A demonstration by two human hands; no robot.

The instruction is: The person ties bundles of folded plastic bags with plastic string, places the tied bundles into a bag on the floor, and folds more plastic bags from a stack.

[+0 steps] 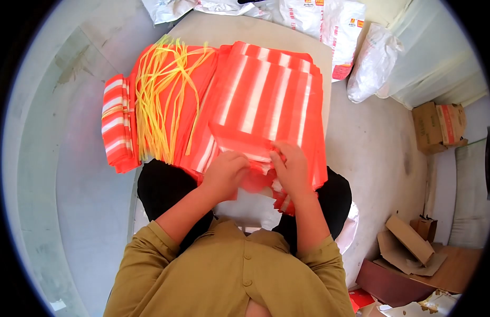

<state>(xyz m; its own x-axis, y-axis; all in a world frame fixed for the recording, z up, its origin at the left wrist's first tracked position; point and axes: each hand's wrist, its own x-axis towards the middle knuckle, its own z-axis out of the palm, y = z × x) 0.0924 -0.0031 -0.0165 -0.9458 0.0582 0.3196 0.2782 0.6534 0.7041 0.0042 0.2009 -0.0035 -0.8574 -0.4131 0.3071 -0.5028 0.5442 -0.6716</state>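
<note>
Red-and-white striped plastic bags [263, 95] lie in a flat stack in front of me. The near edge of the top one is lifted between my hands. My left hand [225, 173] is closed, its fingers pinched on that edge. My right hand [291, 166] pinches the same bag a little to the right. Crumpled striped plastic hangs below the right hand. Left of the stack, a bunch of yellow ties [168, 100] is spread over more red plastic. A folded striped bundle [117, 124] lies at the far left edge. The fingertips are partly hidden by the plastic.
The stack rests on a beige tabletop [210, 27] above my knees. White printed sacks [342, 31] stand at the back, another white sack [374, 63] to their right. Cardboard boxes [439, 127] are at the right wall. Flattened cardboard [408, 248] lies lower right.
</note>
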